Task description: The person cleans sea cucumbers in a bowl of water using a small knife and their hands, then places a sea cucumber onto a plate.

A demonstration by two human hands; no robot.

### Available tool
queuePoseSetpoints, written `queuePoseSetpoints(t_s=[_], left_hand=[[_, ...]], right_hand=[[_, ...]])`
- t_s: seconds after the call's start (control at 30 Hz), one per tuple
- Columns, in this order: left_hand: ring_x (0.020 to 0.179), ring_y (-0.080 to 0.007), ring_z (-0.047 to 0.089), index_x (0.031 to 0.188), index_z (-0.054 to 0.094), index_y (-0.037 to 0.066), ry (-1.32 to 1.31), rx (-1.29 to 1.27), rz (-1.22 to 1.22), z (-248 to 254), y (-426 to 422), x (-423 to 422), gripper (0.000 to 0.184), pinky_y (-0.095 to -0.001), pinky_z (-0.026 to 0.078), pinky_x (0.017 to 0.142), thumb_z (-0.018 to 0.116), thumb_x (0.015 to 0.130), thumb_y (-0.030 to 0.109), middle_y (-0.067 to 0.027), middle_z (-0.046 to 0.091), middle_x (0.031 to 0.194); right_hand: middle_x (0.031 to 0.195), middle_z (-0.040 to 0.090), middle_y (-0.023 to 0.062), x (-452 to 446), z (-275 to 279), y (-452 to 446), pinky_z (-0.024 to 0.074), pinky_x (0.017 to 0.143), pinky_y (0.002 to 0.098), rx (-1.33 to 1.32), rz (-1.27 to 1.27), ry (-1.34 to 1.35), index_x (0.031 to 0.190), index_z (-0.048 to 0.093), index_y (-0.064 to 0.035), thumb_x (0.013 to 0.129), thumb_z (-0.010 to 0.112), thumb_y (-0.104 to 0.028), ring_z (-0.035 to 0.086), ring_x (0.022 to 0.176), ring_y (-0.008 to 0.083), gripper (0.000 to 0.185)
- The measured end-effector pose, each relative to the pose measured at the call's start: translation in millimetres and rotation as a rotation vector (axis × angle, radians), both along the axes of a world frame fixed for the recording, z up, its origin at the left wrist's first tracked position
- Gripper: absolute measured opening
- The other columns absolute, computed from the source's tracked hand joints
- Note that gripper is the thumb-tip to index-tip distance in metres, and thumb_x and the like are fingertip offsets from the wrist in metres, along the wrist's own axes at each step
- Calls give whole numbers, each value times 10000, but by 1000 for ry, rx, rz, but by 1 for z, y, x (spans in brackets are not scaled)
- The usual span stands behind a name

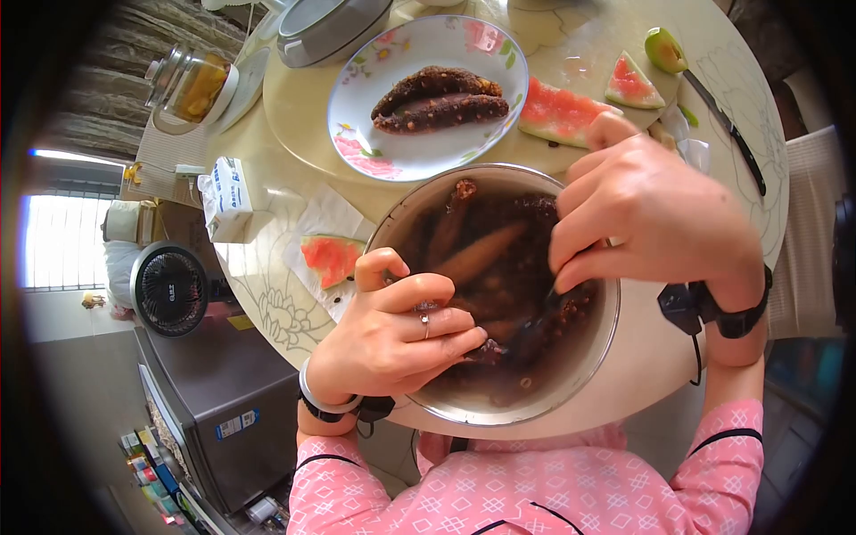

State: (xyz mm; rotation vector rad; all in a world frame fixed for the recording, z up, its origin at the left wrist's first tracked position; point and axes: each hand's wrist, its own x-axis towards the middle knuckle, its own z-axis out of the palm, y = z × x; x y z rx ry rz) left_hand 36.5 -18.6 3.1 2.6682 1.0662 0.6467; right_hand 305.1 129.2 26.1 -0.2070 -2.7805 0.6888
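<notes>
Brown liquid point(557, 370) in pot point(604, 357) | sunken pieces point(484, 251) murky | left fingers point(443, 323) half-curled, right fingers point(596, 266) bunched | hold: cannot tell

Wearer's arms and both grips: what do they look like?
Left grip: thin silver-coloured ring; at the wrist, a pale rounded bangle, a black strap and a black boxy module. Right grip: black wrist strap, black angular module with thin black cable. Left sleeve and right sleeve: pink fabric, white diamond print, black trim.

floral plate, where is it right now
In the head view, the floral plate is at upper centre, just beyond the wide pot and immediately left of the long watermelon piece.
</notes>
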Motion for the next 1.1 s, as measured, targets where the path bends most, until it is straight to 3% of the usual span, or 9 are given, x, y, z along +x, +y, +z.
queuePoseSetpoints(t_s=[0.07,0.13,0.27,0.47,0.53,0.6,0.7,0.87,1.1], left_hand=[[999,-146,589,933,759,191,4,13,1,0,0,0,193,-418,316,912,790,743,192,118,683,922],[994,-148,587,923,759,193,6,3,7,-1,0,1,185,-414,317,909,791,741,192,120,683,924],[989,-150,584,921,760,193,4,3,5,-1,-1,0,180,-411,318,909,788,743,195,121,684,928],[957,-166,578,937,773,192,-20,-9,-15,2,3,-1,288,-410,322,900,839,657,187,121,701,924],[927,-177,568,952,785,192,-42,-6,-4,5,4,0,363,-406,327,888,859,597,183,127,714,930],[918,-178,562,952,792,194,-47,-21,3,5,2,1,374,-404,328,885,861,584,185,129,718,929],[909,-175,554,943,802,200,-61,-40,32,8,1,2,387,-401,328,883,865,561,187,132,724,917],[900,-171,536,913,809,207,-100,-55,39,8,2,0,381,-401,325,890,863,536,223,139,729,901],[901,-166,533,891,809,198,-58,-28,36,8,2,1,344,-409,326,909,855,551,227,135,734,899]], right_hand=[[642,581,-48,1,5,-1,360,813,365,-27,-37,-60,772,755,-192,780,841,-271,599,689,169,117],[640,583,-50,-10,1,-13,363,817,365,-127,26,90,760,752,-187,781,836,-274,597,684,173,123],[647,597,-48,-11,-7,-10,374,830,350,-68,-18,56,754,750,-185,796,823,-279,612,697,171,127],[728,685,-16,9,7,11,367,856,363,-49,-90,32,763,760,-142,798,824,-269,620,712,191,147],[735,689,-8,8,-1,12,363,855,361,126,-168,59,762,757,-136,807,820,-274,627,731,206,158],[745,694,-4,8,1,12,362,858,365,58,-175,-22,775,756,-131,819,815,-279,631,738,211,165],[738,680,-22,10,7,17,348,868,373,-157,52,6,807,757,-149,854,793,-301,629,730,194,162],[763,653,-66,-10,6,-15,342,890,383,-150,116,114,785,750,-194,877,750,-337,633,848,157,170],[776,671,-41,-2,1,12,350,921,394,-115,73,47,839,791,-187,839,783,-318,646,870,178,132]])
